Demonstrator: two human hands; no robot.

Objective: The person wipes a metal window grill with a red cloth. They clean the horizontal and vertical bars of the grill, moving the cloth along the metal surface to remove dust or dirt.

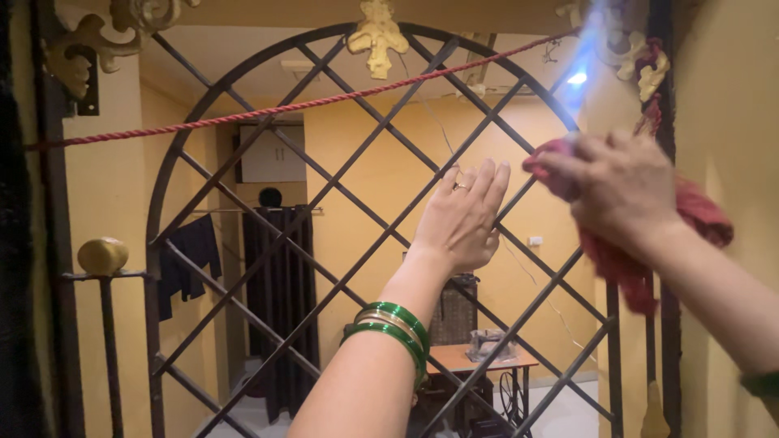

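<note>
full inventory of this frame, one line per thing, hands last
metal grille: 1, dark, diamond lattice under an arch, fills the middle
red rope: 1, strung slantwise across the grille, left to upper right
gold ornaments: several, along the grille's top edge
gold knob: 1, on a post at left
dark clothes: a few, hanging behind the grille at left
wall cabinet: 1, white, high on the far yellow wall
small table: 1, wooden top, behind the grille, low centre
red cloth: 1, bunched in the right hand
bangles: several, green and gold, on left wrist
left hand: open, flat against the grille
right hand: blurred, gripping the cloth
</note>
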